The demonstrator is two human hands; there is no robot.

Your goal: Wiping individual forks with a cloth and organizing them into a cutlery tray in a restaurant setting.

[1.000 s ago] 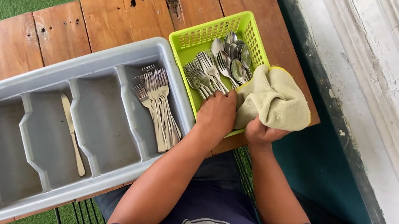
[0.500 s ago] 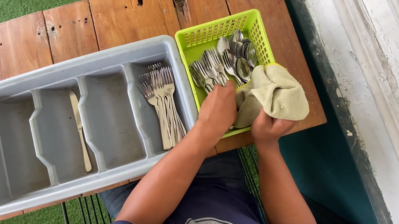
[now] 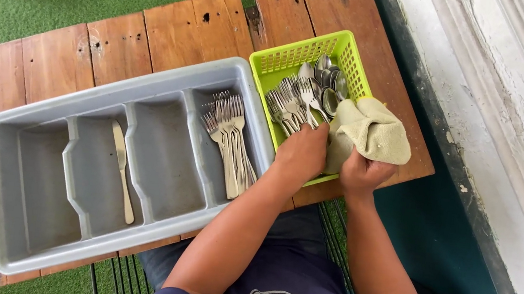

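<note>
At the tabletop's right edge, left hand (image 3: pixel 301 153) pinches forks (image 3: pixel 294 104) in the basket (image 3: pixel 287 59); right hand (image 3: pixel 361 172) grips a cloth (image 3: pixel 372 131).

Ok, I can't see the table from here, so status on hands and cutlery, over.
Left hand reaching into green basket, on the cutlery. Right hand gripping beige cloth. Forks in grey tray. Nothing blocking.

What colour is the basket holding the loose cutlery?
Lime green basket, seen in the head view.
</note>
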